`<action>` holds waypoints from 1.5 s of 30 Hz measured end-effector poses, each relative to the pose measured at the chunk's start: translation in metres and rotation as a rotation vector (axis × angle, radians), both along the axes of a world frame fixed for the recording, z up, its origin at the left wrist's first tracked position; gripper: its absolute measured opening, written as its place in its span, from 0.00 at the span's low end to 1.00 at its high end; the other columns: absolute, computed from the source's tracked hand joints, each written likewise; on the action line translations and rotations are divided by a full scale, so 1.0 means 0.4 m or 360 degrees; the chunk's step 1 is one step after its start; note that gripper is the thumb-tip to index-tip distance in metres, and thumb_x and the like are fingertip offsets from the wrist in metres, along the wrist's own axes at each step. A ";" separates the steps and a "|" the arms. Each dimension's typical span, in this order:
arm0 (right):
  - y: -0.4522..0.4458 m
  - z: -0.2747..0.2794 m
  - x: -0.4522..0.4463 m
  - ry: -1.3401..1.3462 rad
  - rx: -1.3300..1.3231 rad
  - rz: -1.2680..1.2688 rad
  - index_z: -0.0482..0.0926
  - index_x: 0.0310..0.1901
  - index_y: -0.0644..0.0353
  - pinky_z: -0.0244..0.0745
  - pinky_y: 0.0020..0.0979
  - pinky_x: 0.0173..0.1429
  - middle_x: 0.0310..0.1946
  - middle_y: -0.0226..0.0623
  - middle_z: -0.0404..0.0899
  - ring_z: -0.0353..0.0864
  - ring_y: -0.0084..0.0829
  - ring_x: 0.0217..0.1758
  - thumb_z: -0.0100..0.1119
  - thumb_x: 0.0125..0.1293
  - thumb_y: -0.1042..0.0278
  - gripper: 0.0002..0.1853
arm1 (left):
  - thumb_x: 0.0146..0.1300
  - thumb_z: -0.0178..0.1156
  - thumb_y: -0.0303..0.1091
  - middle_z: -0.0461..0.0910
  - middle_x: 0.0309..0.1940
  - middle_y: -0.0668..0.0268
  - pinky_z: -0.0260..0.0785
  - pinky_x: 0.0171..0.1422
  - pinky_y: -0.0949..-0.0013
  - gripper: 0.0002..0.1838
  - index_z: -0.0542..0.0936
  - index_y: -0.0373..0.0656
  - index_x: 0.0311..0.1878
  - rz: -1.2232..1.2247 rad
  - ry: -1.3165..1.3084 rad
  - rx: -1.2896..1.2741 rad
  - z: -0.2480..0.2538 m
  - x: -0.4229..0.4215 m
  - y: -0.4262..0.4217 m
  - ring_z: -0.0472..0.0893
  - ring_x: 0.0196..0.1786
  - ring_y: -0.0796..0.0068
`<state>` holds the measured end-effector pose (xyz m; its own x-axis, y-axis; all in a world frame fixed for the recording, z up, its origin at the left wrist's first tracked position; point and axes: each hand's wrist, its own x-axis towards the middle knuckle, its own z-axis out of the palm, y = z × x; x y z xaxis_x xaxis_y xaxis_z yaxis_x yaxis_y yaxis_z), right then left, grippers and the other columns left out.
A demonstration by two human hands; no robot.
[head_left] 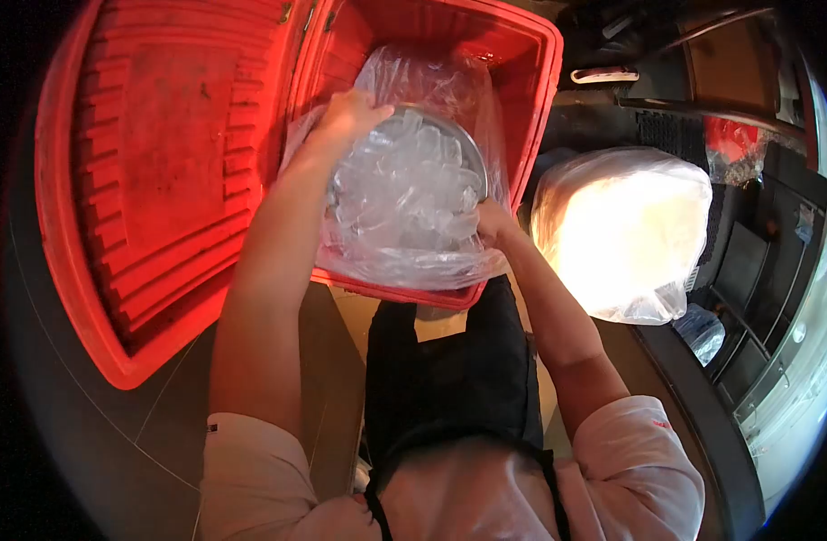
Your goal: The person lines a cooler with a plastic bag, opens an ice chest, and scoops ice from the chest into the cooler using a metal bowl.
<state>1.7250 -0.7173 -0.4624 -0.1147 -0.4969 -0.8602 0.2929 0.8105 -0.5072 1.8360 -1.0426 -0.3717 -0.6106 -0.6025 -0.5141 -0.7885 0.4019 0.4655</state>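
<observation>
A round metal bowl (pixel 470 150) heaped with clear ice pieces (pixel 404 180) sits inside an open red cooler box (pixel 532 99). My left hand (pixel 352 115) grips the bowl's far left rim, fingers closed over the edge. On the opposite side, my right hand (pixel 493 224) is closed at the right rim, its fingertips partly hidden. Around the bowl a clear plastic bag (pixel 431 72) lines the cooler, bunched along the near edge. Whether more ice lies beneath the bowl I cannot tell.
The cooler's red lid (pixel 170 144) hangs open on the left, above dark floor tiles (pixel 98 397). To the right stands a brightly lit, plastic-wrapped block (pixel 621 234). Beyond it are dark shelves (pixel 747 261) and a white-handled object (pixel 604 76).
</observation>
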 end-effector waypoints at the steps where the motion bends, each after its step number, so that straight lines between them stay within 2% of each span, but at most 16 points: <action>1: -0.004 0.001 -0.017 0.0042 -0.0052 0.0033 0.79 0.45 0.75 0.76 0.38 0.40 0.32 0.45 0.83 0.82 0.33 0.35 0.68 0.48 0.59 0.27 | 0.51 0.66 0.55 0.82 0.33 0.49 0.73 0.47 0.53 0.26 0.81 0.36 0.33 -0.0048 0.0065 -0.0034 0.000 -0.029 -0.020 0.82 0.41 0.49; 2: -0.009 0.019 -0.029 0.0088 -0.0105 0.0065 0.79 0.45 0.75 0.76 0.37 0.40 0.32 0.44 0.83 0.82 0.32 0.36 0.68 0.48 0.59 0.28 | 0.51 0.67 0.56 0.82 0.34 0.49 0.73 0.48 0.54 0.26 0.82 0.37 0.33 -0.0098 0.0133 -0.0069 0.015 -0.059 -0.032 0.82 0.42 0.50; 5: -0.065 0.168 -0.053 -0.0248 -0.0296 -0.0594 0.80 0.45 0.74 0.76 0.38 0.39 0.35 0.43 0.83 0.81 0.33 0.35 0.68 0.50 0.61 0.25 | 0.51 0.68 0.54 0.79 0.24 0.56 0.70 0.36 0.58 0.24 0.77 0.39 0.26 -0.0181 0.0152 -0.0118 0.097 -0.164 -0.051 0.79 0.30 0.62; 6: -0.076 0.220 -0.083 -0.0514 -0.0234 -0.0596 0.76 0.54 0.63 0.78 0.36 0.43 0.42 0.37 0.80 0.81 0.30 0.41 0.62 0.59 0.73 0.19 | 0.51 0.68 0.55 0.81 0.26 0.57 0.71 0.37 0.58 0.24 0.78 0.40 0.27 -0.0197 0.0101 -0.0092 0.124 -0.199 -0.057 0.80 0.32 0.63; 12: -0.033 0.211 -0.094 -0.0415 -0.0163 -0.0651 0.78 0.48 0.61 0.77 0.34 0.38 0.38 0.33 0.79 0.79 0.27 0.35 0.60 0.61 0.73 0.13 | 0.49 0.69 0.57 0.82 0.31 0.59 0.73 0.41 0.58 0.24 0.80 0.42 0.26 -0.0402 -0.0014 -0.0265 0.253 -0.298 -0.047 0.81 0.36 0.63; 15: -0.051 0.338 -0.087 -0.0445 -0.0273 -0.0706 0.80 0.47 0.68 0.77 0.38 0.36 0.39 0.38 0.82 0.81 0.33 0.37 0.66 0.55 0.67 0.19 | 0.52 0.62 0.63 0.83 0.37 0.55 0.74 0.52 0.56 0.31 0.85 0.38 0.37 -0.0609 -0.0151 -0.0269 0.281 -0.331 -0.049 0.82 0.44 0.53; 17: -0.052 0.384 -0.079 -0.0469 -0.0275 -0.0750 0.80 0.47 0.66 0.77 0.38 0.38 0.39 0.37 0.81 0.81 0.33 0.38 0.67 0.55 0.66 0.19 | 0.52 0.62 0.63 0.83 0.38 0.55 0.74 0.53 0.56 0.31 0.85 0.39 0.38 -0.0649 -0.0170 -0.0290 0.285 -0.342 -0.038 0.82 0.44 0.53; 21: -0.016 0.326 -0.046 -0.0571 -0.0294 -0.0834 0.79 0.50 0.64 0.78 0.42 0.41 0.42 0.37 0.81 0.81 0.34 0.41 0.66 0.56 0.66 0.20 | 0.52 0.62 0.63 0.83 0.39 0.54 0.74 0.54 0.57 0.32 0.85 0.39 0.39 -0.0766 -0.0202 -0.0275 0.259 -0.347 -0.022 0.82 0.46 0.53; 22: -0.026 0.364 -0.042 -0.0598 -0.0328 -0.0850 0.77 0.52 0.63 0.78 0.43 0.44 0.44 0.38 0.81 0.81 0.35 0.44 0.65 0.57 0.66 0.21 | 0.48 0.70 0.58 0.83 0.30 0.56 0.74 0.43 0.58 0.25 0.82 0.42 0.26 -0.0665 -0.0110 -0.0333 0.243 -0.345 -0.010 0.82 0.37 0.60; 25: -0.011 0.347 -0.019 -0.0646 -0.0092 -0.0946 0.78 0.50 0.62 0.78 0.43 0.46 0.42 0.37 0.81 0.81 0.34 0.42 0.62 0.59 0.73 0.16 | 0.53 0.61 0.64 0.83 0.40 0.54 0.73 0.55 0.57 0.32 0.85 0.39 0.40 -0.0769 -0.0274 -0.0193 0.225 -0.359 -0.008 0.82 0.47 0.52; 30: 0.008 0.343 0.030 -0.0769 -0.0255 -0.1093 0.75 0.54 0.65 0.77 0.40 0.53 0.46 0.38 0.81 0.81 0.34 0.47 0.61 0.61 0.74 0.19 | 0.52 0.63 0.63 0.83 0.40 0.52 0.73 0.56 0.57 0.33 0.85 0.38 0.41 -0.1053 -0.0386 -0.0379 0.233 -0.400 0.031 0.81 0.49 0.52; 33: 0.035 0.351 0.037 -0.0816 -0.0540 -0.1203 0.75 0.54 0.64 0.77 0.40 0.53 0.46 0.39 0.81 0.81 0.34 0.47 0.62 0.60 0.74 0.19 | 0.50 0.66 0.61 0.82 0.41 0.51 0.73 0.55 0.57 0.32 0.84 0.36 0.41 -0.1174 -0.0372 -0.0580 0.229 -0.462 0.044 0.81 0.49 0.52; 36: 0.054 0.442 0.010 -0.0988 -0.0517 -0.1216 0.75 0.53 0.63 0.78 0.43 0.50 0.44 0.39 0.81 0.82 0.35 0.45 0.66 0.56 0.72 0.22 | 0.48 0.69 0.58 0.82 0.42 0.50 0.73 0.55 0.58 0.32 0.83 0.35 0.42 -0.1164 -0.0501 -0.0539 0.320 -0.508 0.107 0.81 0.50 0.52; 41: 0.144 0.602 -0.053 -0.0953 -0.0582 -0.1298 0.78 0.48 0.64 0.78 0.37 0.41 0.38 0.38 0.80 0.81 0.31 0.37 0.62 0.59 0.73 0.15 | 0.47 0.71 0.56 0.83 0.41 0.50 0.73 0.54 0.59 0.30 0.83 0.36 0.42 -0.1307 -0.0567 -0.0566 0.550 -0.648 0.232 0.82 0.48 0.53; 42: 0.155 0.627 -0.053 -0.0923 -0.0519 -0.1352 0.77 0.48 0.63 0.78 0.36 0.41 0.38 0.37 0.80 0.81 0.30 0.37 0.62 0.59 0.74 0.15 | 0.49 0.65 0.60 0.83 0.27 0.50 0.75 0.43 0.58 0.31 0.84 0.34 0.27 -0.1522 -0.0213 -0.0750 0.550 -0.657 0.218 0.84 0.34 0.55; 45: 0.264 0.737 -0.107 -0.0824 -0.0537 -0.1568 0.77 0.47 0.63 0.78 0.34 0.42 0.39 0.36 0.80 0.80 0.30 0.38 0.61 0.58 0.75 0.14 | 0.48 0.66 0.60 0.83 0.28 0.51 0.75 0.43 0.58 0.31 0.84 0.34 0.28 -0.1577 -0.0383 -0.0548 0.757 -0.777 0.382 0.84 0.36 0.55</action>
<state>1.6820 -0.6117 -0.1676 -0.2525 -0.6010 -0.7583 0.9566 -0.0370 -0.2892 1.5253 -0.8896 -0.0689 -0.8118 -0.0307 -0.5831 -0.0957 0.9921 0.0809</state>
